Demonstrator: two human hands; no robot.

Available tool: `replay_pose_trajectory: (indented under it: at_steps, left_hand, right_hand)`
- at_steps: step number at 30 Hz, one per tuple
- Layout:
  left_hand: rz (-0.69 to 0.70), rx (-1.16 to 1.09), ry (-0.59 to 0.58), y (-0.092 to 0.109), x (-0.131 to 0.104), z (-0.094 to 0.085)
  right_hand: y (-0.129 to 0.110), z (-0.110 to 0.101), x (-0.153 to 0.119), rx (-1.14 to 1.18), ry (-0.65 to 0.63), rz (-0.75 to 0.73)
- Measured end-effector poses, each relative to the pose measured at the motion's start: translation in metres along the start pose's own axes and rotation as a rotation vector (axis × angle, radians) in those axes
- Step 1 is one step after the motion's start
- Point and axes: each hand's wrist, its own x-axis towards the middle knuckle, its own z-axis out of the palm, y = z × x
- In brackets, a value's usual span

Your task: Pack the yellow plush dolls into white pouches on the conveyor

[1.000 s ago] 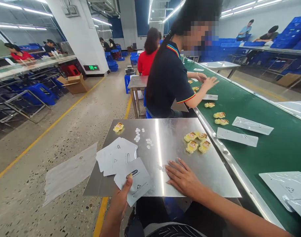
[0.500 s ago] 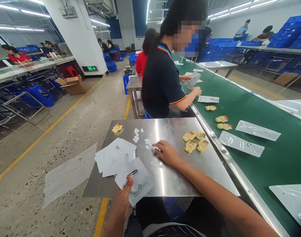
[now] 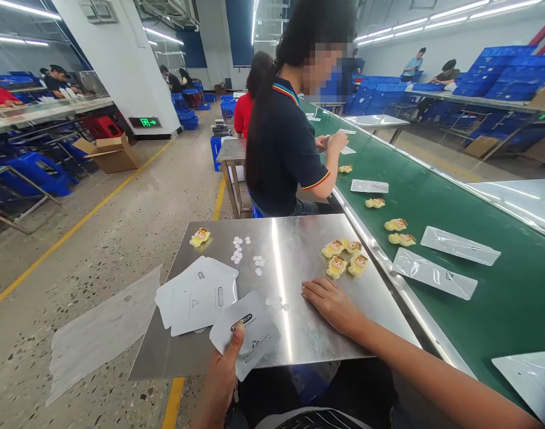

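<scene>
Held printed cards (image 3: 245,333): in the L hand (image 3: 225,372), fanned a little, thumb on top, fingers beneath; they jut fwd and to the R of that hand, over the near edge of the metal table (image 3: 383,298). Card pile (image 3: 196,295): flat, just beyond the L hand and to its L, near-R part screened by the held cards. Pale discs (image 3: 277,303): loose cluster btwn the held cards and the R hand (image 3: 332,304); more white discs (image 3: 237,250) lie farther fwd. R hand: palm down on the metal, fingers extended, close together; contents, if any, can't tell. Four yellow figures (image 3: 337,266): grouped just beyond the R hand; single figure (image 3: 199,237) at far-L corner, beyond the pile. Green belt (image 3: 513,310): R of the R hand, w/ long packs (image 3: 435,274) and more figures (image 3: 401,239). Dark-shirted person (image 3: 283,137): beyond both hands, beside the belt.
</scene>
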Motion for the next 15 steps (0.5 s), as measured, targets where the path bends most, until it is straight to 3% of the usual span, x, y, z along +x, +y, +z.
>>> replay_pose_trajectory:
  at_steps: [6,10,15]
  left_hand:
    - [0.050,0.121,-0.123,-0.010,-0.004,0.023]
    - [0.035,0.124,-0.170,-0.016,-0.011,0.034]
    - [0.042,0.121,-0.123,-0.017,-0.015,0.034]
  right_hand:
    - [0.016,-0.001,0.002,0.112,0.006,0.023]
    - [0.026,-0.010,0.003,0.298,0.055,0.193]
    - [0.009,-0.021,-0.011,0.254,-0.131,0.127]
